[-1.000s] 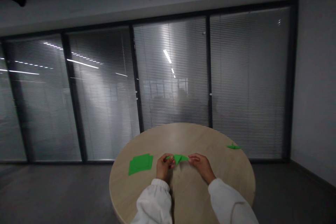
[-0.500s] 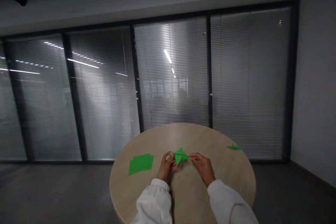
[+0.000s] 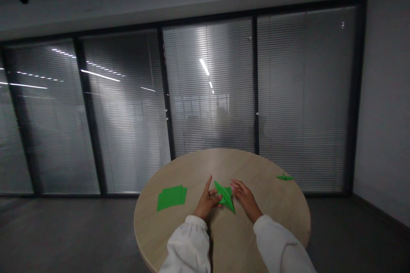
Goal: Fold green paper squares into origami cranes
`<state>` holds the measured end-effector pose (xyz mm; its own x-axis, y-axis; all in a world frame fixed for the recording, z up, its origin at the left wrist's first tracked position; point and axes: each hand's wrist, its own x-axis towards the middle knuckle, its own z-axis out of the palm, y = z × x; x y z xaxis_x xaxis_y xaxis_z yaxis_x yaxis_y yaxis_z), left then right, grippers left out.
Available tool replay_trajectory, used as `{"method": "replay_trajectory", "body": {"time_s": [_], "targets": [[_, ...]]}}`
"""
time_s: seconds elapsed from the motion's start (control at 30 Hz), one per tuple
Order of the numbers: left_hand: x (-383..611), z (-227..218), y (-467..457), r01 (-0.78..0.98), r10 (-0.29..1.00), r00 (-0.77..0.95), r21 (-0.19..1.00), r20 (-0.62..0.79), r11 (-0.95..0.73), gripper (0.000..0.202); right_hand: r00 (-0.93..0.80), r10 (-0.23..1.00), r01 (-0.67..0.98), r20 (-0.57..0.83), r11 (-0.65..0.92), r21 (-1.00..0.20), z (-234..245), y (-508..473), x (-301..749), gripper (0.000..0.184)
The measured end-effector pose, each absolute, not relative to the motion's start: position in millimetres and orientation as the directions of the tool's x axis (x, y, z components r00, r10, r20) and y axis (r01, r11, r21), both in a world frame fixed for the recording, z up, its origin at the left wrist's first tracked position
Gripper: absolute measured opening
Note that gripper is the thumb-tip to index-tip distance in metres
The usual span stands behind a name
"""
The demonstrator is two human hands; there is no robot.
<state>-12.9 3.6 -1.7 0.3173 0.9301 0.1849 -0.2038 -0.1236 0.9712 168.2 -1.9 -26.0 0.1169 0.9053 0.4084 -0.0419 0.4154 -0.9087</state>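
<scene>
A green folded paper (image 3: 226, 196) with pointed corners is held between my hands above the middle of the round table. My left hand (image 3: 205, 202) grips its left side with curled fingers, while one finger sticks up clear of the paper. On the other side, the fingers of my right hand (image 3: 246, 199) close on the paper's right edge, partly hiding it. One long point of the paper slants down toward me.
A small stack of green paper sheets (image 3: 172, 197) lies on the round wooden table (image 3: 179, 239), left of my hands. A small green folded paper piece (image 3: 285, 177) sits near the right edge. Glass partitions with blinds (image 3: 211, 94) stand behind the table.
The folded paper has turned, its star-like face giving way to a slanted, narrow ridge. My left finger has lifted, and my right fingers have shifted from pinching the right tip to the paper's edge.
</scene>
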Motion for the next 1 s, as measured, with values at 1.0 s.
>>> {"method": "replay_trajectory", "body": {"time_s": [1.0], "targets": [[-16,12,3,-0.196,0.922,0.115,0.918,0.371,-0.345,0.041,0.221,0.874,-0.081,0.433,0.459,-0.885,-14,-8,174,0.042]]}}
